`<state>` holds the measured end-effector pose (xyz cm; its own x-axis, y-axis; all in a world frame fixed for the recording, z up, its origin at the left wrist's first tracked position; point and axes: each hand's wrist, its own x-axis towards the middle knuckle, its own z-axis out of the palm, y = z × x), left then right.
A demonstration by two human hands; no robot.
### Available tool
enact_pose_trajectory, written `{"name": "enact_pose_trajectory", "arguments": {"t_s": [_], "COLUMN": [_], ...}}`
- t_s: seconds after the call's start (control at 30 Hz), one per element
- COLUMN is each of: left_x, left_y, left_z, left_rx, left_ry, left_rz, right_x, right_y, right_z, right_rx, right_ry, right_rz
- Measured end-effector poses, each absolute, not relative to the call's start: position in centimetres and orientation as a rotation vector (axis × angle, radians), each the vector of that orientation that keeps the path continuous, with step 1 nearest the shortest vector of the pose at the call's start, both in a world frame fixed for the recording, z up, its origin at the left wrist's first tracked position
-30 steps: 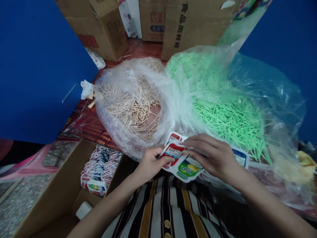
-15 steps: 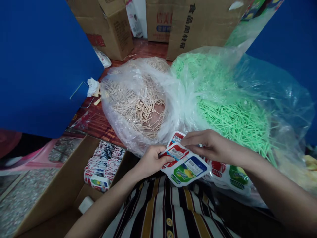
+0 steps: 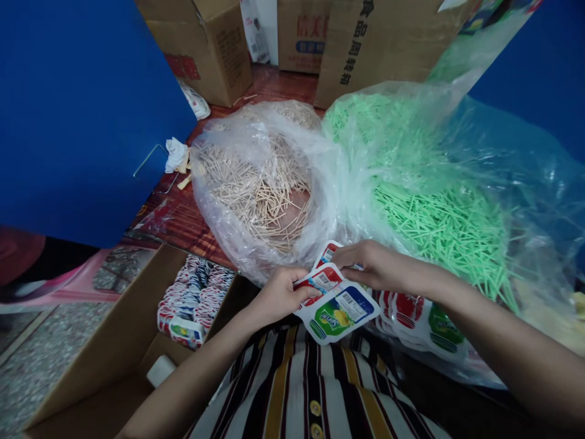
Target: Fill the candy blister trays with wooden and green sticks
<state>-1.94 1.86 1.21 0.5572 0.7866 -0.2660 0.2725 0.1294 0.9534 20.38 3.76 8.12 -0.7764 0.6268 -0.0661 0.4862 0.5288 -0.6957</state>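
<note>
The printed cards (image 3: 342, 312) are at the lower centre of the frame, in front of your striped shirt (image 3: 292, 390), with the green and blue face turned up. The fingers of your left hand (image 3: 281, 297) are clamped on their left edge, with the thumb on top. Your right hand (image 3: 368, 263) is at the red back card (image 3: 328, 251); its fingers are bent and near together, but I cannot tell if they pinch it. For handling these well, I would keep the left thumb light and near the edge, so that the cards do not bend, and let the right fingers feel for only one card at a time. Please mind your right forearm: it passes over the stack of cards (image 3: 406, 314) at the lower right and could push it. Farther out, the bag of beige sticks (image 3: 274, 207) and the bag of green sticks (image 3: 445, 225) lie on the worktop (image 3: 180, 224); at the lower left stands the open carton (image 3: 103, 360) with card bundles (image 3: 196, 299).
</note>
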Motion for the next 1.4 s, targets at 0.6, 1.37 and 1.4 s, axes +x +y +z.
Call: {"name": "enact_pose_trajectory", "arguments": {"t_s": [0.6, 1.37, 1.4], "left_x": [-4.3, 0.6, 1.0], "left_y": [2.4, 3.8, 3.8], "left_z": [0.4, 1.6, 1.5], "left_rx": [1.257, 1.119, 1.121], "left_ry": [0.96, 0.969, 0.956], "left_rz": [0.701, 0.814, 0.858], "right_x": [18.0, 20.6, 20.9], "right_y": [8.0, 2.9, 2.7], "right_z": [9.3, 7.3, 7.2], "right_rx": [-1.047, -1.5, -1.537], "right_ry": [-2.275, -1.97, -1.955], "right_rz": [0.929, 0.979, 0.944]}}
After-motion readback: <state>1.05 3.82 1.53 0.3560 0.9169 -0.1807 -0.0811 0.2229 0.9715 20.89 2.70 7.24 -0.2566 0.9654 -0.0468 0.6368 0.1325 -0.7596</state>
